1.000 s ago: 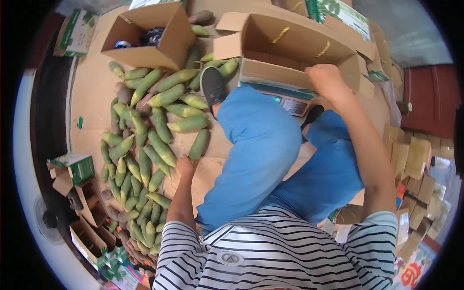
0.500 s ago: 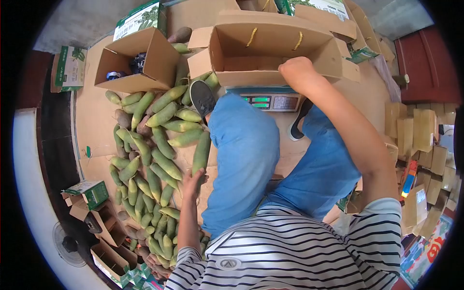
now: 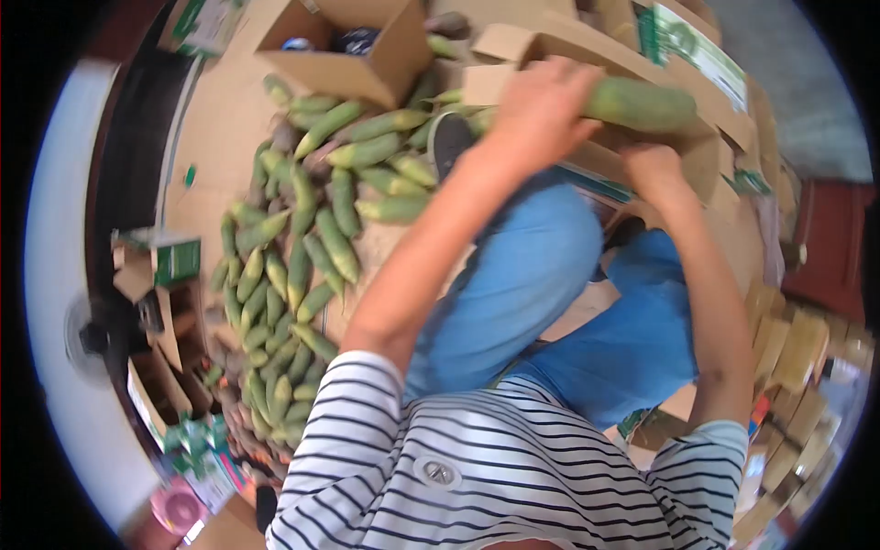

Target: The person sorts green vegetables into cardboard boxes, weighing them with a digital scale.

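Note:
A large green radish (image 3: pixel 642 103) is held in my left hand (image 3: pixel 548 105), lying sideways over the long open cardboard box (image 3: pixel 609 158). My fingers wrap round its left end. On the near wall of that box, my right hand (image 3: pixel 654 170) is closed over the edge. Below the box shows a strip of the scale's blue platform (image 3: pixel 596 184); its display is hidden behind my leg. Many green radishes (image 3: pixel 337 246) lie in a heap on the cardboard floor to my left, with some reddish-brown roots among them.
A smaller open box (image 3: pixel 394 69) with dark and blue items stands beyond the heap. My shoe (image 3: pixel 447 145) is among the radishes. Green-and-white cartons (image 3: pixel 701 55) are at the back right, and stacked brown boxes (image 3: pixel 793 353) at the right. A fan (image 3: pixel 92 339) stands at the left.
My left hand has carried the radish from the heap up and right to over the box. My right hand stays at the box's near edge. The view has turned and shifted.

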A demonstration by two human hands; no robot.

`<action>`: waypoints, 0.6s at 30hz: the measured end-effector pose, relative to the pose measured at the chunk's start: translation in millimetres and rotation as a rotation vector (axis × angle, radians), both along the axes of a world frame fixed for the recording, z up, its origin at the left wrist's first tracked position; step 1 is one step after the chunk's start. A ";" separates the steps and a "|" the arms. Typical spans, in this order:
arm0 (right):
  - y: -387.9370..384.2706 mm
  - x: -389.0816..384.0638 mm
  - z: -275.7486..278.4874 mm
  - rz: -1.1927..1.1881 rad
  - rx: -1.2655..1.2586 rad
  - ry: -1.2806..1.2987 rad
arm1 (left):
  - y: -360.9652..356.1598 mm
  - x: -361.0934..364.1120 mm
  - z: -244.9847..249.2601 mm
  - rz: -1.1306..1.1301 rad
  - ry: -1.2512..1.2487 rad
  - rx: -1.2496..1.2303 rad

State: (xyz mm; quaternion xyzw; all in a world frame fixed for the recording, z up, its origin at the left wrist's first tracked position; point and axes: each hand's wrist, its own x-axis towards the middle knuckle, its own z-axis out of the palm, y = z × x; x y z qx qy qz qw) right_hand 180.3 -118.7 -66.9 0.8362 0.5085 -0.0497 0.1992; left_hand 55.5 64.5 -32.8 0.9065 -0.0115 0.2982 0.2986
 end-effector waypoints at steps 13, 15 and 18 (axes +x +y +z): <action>-9.2 14.8 23.3 0.131 0.096 0.197 | 63.4 -264.6 -237.5 0.575 0.654 -0.382; -7.0 12.5 25.4 0.118 0.069 0.202 | 85.0 -306.2 -253.1 0.682 0.770 -0.311; 0.1 10.4 26.0 0.093 0.035 0.188 | 123.0 -326.9 -248.1 0.902 0.907 -0.227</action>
